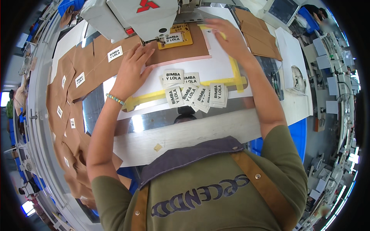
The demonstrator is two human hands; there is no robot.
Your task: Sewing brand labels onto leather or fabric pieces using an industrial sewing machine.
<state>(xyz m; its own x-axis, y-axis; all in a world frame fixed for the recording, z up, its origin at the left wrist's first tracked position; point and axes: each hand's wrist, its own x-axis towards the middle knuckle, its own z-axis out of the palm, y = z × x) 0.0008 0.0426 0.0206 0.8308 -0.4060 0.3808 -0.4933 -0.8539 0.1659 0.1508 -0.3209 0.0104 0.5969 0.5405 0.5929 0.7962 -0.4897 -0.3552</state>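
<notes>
A brown fabric panel (198,48) lies under the head of a white sewing machine (142,17). On the panel rests a yellow template (181,43) with a white printed label (171,38) showing in its window. My left hand (135,65) lies at the panel's left edge, close to the needle area, fingers stretched out. At the panel's far right corner is my right hand (229,38), its fingers extended and thumb apart; neither hand grips anything visible. Nearer to me, several loose white labels (189,92) lie overlapping on the white sheet (150,86) edged with yellow tape.
Brown panels with white labels (77,69) spread along the left side and hang down. More brown pieces (258,32) are stacked at the far right, near a monitor (283,11). A white box-like unit (293,61) stands right of my right arm.
</notes>
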